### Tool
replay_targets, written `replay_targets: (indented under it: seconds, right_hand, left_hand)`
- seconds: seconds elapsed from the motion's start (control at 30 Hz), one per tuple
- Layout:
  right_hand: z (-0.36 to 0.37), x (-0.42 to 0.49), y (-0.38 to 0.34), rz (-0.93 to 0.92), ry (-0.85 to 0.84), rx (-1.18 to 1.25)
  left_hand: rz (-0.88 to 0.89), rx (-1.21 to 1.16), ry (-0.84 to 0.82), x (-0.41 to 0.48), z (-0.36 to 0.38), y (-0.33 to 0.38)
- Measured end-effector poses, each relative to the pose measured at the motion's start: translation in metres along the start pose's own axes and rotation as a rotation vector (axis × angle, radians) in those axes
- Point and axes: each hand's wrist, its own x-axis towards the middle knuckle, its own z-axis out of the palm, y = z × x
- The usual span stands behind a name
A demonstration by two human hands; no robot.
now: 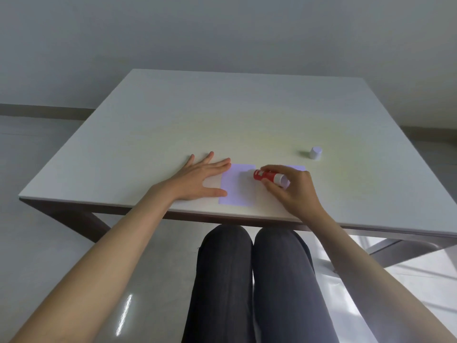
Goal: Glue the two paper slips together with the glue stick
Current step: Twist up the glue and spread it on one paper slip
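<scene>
A pale lilac paper slip lies flat near the table's front edge. My left hand rests flat with spread fingers, its fingertips and thumb on the slip's left edge. My right hand grips a red and white glue stick, held sideways just above the slip's right side, red end pointing left. A second lilac slip shows only as a corner behind my right hand; the rest is hidden. The stick's white cap stands on the table to the right.
The white table has its front edge close to my knees, which sit under it in dark trousers. Glossy floor lies on both sides, and a plain wall stands behind the table.
</scene>
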Motion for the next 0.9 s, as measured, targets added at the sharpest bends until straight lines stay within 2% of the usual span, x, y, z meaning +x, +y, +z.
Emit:
replay_targets:
  seconds: [0.07, 0.13, 0.17, 0.3, 0.43, 0.57, 0.73, 0.8, 0.9]
  right_hand:
    - [0.001, -0.011, -0.003, -0.073, -0.127, 0.025]
    - [-0.002, -0.018, -0.001, -0.071, -0.248, 0.062]
    - [-0.004, -0.016, 0.003, -0.041, -0.238, 0.070]
    - [-0.010, -0.009, 0.011, 0.064, 0.002, 0.024]
    - [-0.009, -0.021, 0.002, -0.009, -0.120, 0.047]
    - [-0.005, -0.004, -0.006, 0.004, -0.047, 0.090]
    - [0.023, 0.003, -0.016, -0.103, -0.218, -0.006]
    - [0.024, 0.014, -0.010, -0.062, -0.150, 0.005]
    - [0.017, 0.031, -0.001, 0.097, 0.023, -0.030]
  left_hand:
    - [-0.002, 0.003, -0.009, 0.000, 0.000, 0.000]
    - [-0.001, 0.006, -0.013, 0.001, 0.000, -0.001]
    - [-0.002, 0.005, -0.014, 0.001, 0.000, -0.001]
    - [-0.008, -0.002, -0.011, 0.001, 0.000, -0.001]
    - [-0.007, 0.012, -0.023, 0.001, 0.000, -0.002]
    - [-0.015, 0.039, -0.036, 0.001, 0.000, -0.001]
    - [-0.017, 0.016, -0.036, 0.002, 0.001, -0.002]
    - [-0.015, 0.005, -0.032, 0.002, 0.002, -0.003]
    - [-0.012, 0.010, -0.025, 0.002, 0.003, -0.004]
